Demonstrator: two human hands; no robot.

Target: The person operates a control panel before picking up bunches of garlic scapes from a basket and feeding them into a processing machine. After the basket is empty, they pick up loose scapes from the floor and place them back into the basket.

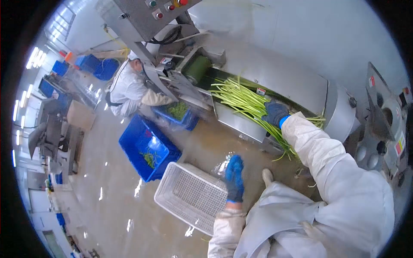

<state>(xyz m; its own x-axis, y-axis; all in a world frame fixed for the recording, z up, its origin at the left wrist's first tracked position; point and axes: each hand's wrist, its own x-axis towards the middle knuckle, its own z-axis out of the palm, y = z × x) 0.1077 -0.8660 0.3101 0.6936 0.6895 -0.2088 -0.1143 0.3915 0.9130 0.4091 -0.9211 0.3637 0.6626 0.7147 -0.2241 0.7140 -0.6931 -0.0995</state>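
My right hand (275, 113), in a dark glove with a blue cuff band, rests on a bundle of long green vegetable stalks (241, 98), its fingers curled over them. The stalks lie lengthwise in the feed trough of a steel machine (275, 64), and some hang over its near edge. Toward the trough's far end is a green roller (198, 69). Lower down, my left hand (234, 178), in a blue glove, has its fingers stretched out and holds nothing. It is beside the rim of a white plastic basket (172, 204) that shows no contents.
A blue crate (129, 139) with some green pieces stands beside the basket. Beyond it a co-worker (129, 88) bends over another blue crate (189, 124) holding chopped greens. The floor (107, 206) is wet. A control box (146, 17) overhangs the machine.
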